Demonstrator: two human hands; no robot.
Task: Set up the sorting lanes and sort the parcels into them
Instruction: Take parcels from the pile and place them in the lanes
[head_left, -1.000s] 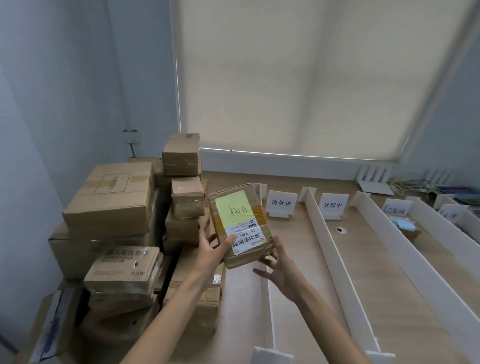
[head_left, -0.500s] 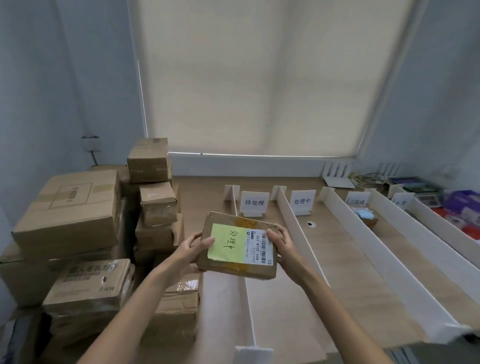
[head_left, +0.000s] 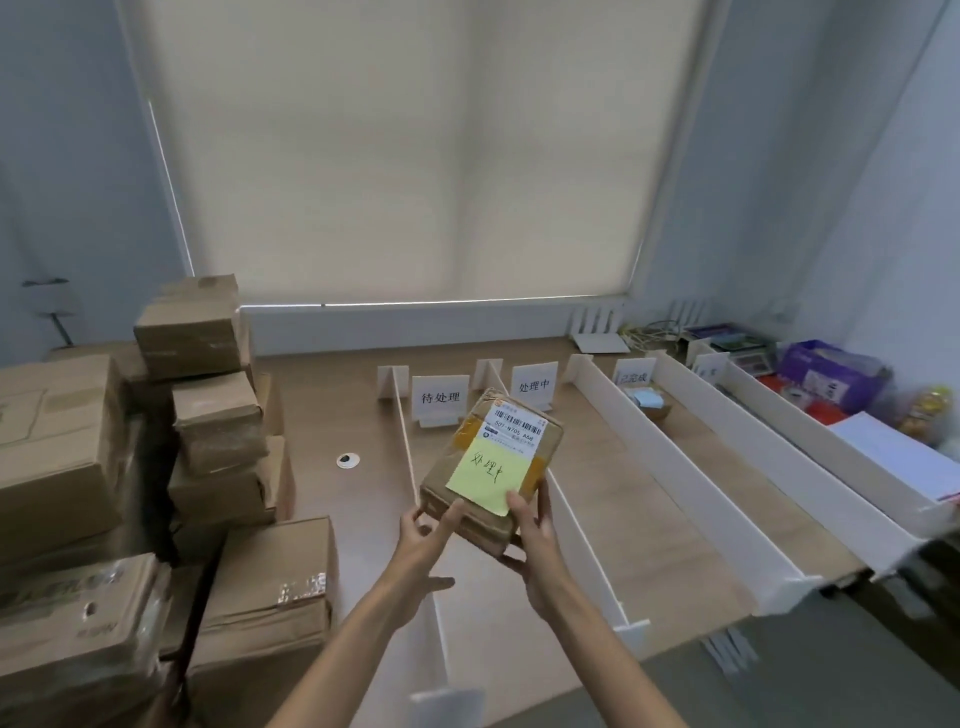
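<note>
We hold one brown parcel (head_left: 491, 470) up in the air with both hands, over the near part of the table (head_left: 613, 499). Our left hand (head_left: 423, 540) grips its near left corner, and our right hand (head_left: 532, 530) grips its near right edge, thumb on top. A yellow sticky note (head_left: 483, 480) with writing sits on the parcel's top face, and a white label with a barcode (head_left: 517, 423) sits just past it. To our left, a big pile of brown boxes (head_left: 156, 493) stands on the table. Under the parcel and to its right, long white dividers (head_left: 670, 467) run away from us and make lanes. A small round black and white thing (head_left: 348, 460) lies on the wood between the pile and the first divider. Farther back, a white sign (head_left: 440, 399) stands at the end of one lane, and a second white sign (head_left: 534, 385) stands at the end of the next. A third sign (head_left: 631, 375) stands farther right, with something light blue (head_left: 647, 401) lying in its lane. Behind it all, a pale window blind (head_left: 410, 156) covers the wall.
</note>
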